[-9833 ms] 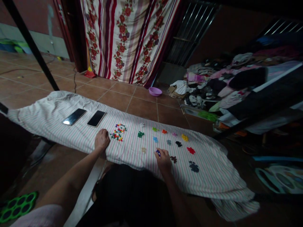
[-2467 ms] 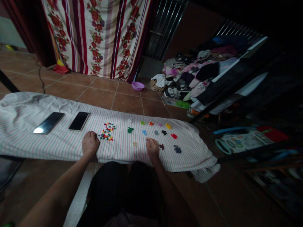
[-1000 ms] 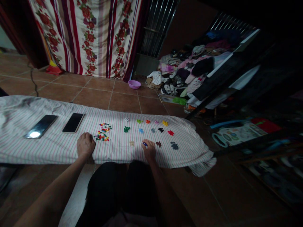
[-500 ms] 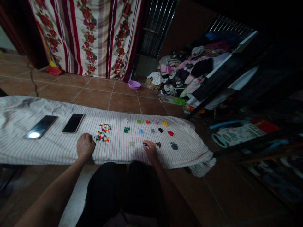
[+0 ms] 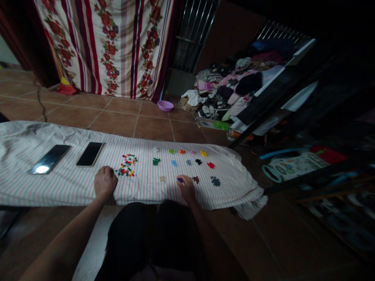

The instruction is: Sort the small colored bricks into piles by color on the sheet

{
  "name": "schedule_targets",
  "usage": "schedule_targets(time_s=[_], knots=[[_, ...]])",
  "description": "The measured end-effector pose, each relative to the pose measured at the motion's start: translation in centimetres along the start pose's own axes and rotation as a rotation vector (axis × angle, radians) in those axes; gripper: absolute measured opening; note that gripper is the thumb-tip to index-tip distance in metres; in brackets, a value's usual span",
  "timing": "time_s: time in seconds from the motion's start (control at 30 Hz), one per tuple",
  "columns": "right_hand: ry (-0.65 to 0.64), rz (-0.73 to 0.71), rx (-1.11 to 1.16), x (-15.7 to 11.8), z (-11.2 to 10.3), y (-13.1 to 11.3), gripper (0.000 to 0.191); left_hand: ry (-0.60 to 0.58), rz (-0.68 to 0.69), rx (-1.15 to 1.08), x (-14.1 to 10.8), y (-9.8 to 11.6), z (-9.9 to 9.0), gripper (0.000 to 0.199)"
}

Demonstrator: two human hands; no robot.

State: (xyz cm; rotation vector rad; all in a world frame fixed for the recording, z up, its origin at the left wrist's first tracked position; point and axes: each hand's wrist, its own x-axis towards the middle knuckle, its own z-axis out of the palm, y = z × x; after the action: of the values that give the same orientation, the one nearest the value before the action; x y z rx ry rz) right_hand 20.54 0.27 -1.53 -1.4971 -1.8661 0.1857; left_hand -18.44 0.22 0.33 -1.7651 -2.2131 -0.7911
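My left hand [image 5: 105,182] rests on the striped cloth, fingers curled in, beside a mixed pile of small coloured pieces [image 5: 127,165]. At the dark blue pieces [image 5: 180,180] is my right hand [image 5: 186,186], its fingertips touching them; whether any is pinched is too small to tell. Brown pieces [image 5: 195,179] lie just right of that hand, and beige ones [image 5: 162,179] to its left. Further single-colour piles include green [image 5: 156,161], light blue [image 5: 174,163], black [image 5: 198,161], red [image 5: 210,165], yellow [image 5: 203,153] and dark grey [image 5: 215,181].
Two phones lie left on the cloth [image 5: 73,183], a dark one [image 5: 49,159] and one with a pale edge [image 5: 90,154]. Beyond it, a purple basin [image 5: 165,105] stands on the tiled floor. A heap of clothes [image 5: 228,88] is at the back right.
My right hand has barely shifted; its fingers have come slightly lower over the dark blue pieces. My left hand stays in place. The view has moved slightly.
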Motion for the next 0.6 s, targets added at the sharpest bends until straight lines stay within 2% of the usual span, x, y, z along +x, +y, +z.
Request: schedule_targets(time_s=[0.37, 0.5, 0.6], knots=[[-0.042, -0.013, -0.022, -0.4, -0.5, 0.8, 0.03, -0.007, -0.004, -0.026, 0.1, 0.0, -0.1, 0.015], [-0.068, 0.06, 0.099, -0.6, -0.6, 1.5, 0.034, -0.004, -0.005, -0.024, 0.0, 0.1, -0.2, 0.013], [-0.04, 0.122, 0.167, -0.6, -0.3, 1.5, 0.037, 0.0, 0.003, -0.001, 0.0, 0.1, -0.2, 0.014]])
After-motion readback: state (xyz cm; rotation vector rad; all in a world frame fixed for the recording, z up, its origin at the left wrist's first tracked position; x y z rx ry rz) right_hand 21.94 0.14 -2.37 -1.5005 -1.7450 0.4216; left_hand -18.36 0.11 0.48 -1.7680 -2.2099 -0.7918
